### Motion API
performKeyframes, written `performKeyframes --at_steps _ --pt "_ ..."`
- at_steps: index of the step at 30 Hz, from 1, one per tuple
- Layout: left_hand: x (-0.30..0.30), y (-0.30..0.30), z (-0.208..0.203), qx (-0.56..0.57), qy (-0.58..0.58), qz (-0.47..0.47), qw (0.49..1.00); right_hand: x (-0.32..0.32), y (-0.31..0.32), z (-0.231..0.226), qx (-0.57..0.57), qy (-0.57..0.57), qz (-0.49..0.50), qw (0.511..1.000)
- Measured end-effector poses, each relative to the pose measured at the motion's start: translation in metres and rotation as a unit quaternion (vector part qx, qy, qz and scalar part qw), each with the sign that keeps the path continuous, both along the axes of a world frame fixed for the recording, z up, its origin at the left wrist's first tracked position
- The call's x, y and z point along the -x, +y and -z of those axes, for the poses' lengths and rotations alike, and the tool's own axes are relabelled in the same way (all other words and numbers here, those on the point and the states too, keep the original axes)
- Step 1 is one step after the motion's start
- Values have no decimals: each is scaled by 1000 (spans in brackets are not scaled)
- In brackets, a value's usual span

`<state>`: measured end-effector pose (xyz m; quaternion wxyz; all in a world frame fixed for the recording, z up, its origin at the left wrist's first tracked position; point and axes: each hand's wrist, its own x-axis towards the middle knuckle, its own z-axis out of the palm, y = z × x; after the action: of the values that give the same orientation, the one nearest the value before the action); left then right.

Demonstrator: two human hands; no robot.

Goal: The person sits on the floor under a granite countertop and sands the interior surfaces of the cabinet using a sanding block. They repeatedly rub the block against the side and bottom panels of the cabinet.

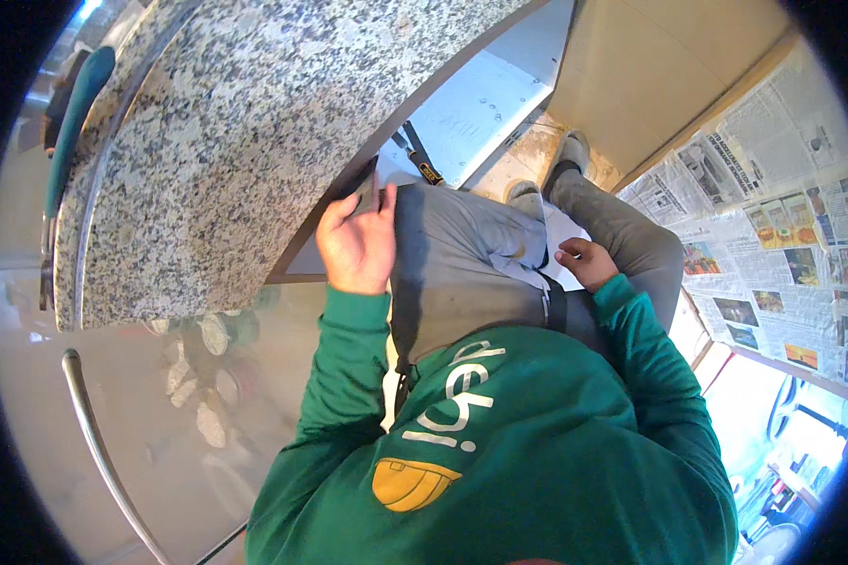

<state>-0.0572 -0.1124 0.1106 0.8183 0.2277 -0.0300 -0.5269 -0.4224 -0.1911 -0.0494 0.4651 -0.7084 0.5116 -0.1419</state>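
Pinching half-hidden paper (561, 226), the right hand (589, 265) is curled; whether anything is gripped by the half-open left hand (358, 247) cannot be told.

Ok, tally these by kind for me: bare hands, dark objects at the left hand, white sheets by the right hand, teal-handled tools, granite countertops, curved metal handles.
Bare hands: 2 (left hand, right hand)
Dark flat object: 1
White sheet: 1
Teal-handled tool: 1
Granite countertop: 1
Curved metal handle: 1
Total: 7
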Motion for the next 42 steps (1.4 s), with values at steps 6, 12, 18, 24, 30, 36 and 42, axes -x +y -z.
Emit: performKeyframes --at_steps 6,12,18,24,30,36,42 --pt "37 -112 17 71 -12 115 991 7 -12 6 -10 18 -10 1000" --pt "31 -89 8 45 94 55 993 9 -8 6 -23 23 24 999" --pt "0 38 -15 6 16 -30 999 4 -10 5 -25 9 -8 1000" --pt "5 9 -1 0 -9 -34 999 1 -16 15 -47 17 -17 999" --pt "14 -39 11 35 29 1 999 10 -15 26 -66 25 19 997" --pt "7 40 -21 27 12 -31 999 3 -15 27 -62 30 7 998" --pt "0 59 -19 -6 -30 -56 998 2 -15 23 -75 28 -1 997"
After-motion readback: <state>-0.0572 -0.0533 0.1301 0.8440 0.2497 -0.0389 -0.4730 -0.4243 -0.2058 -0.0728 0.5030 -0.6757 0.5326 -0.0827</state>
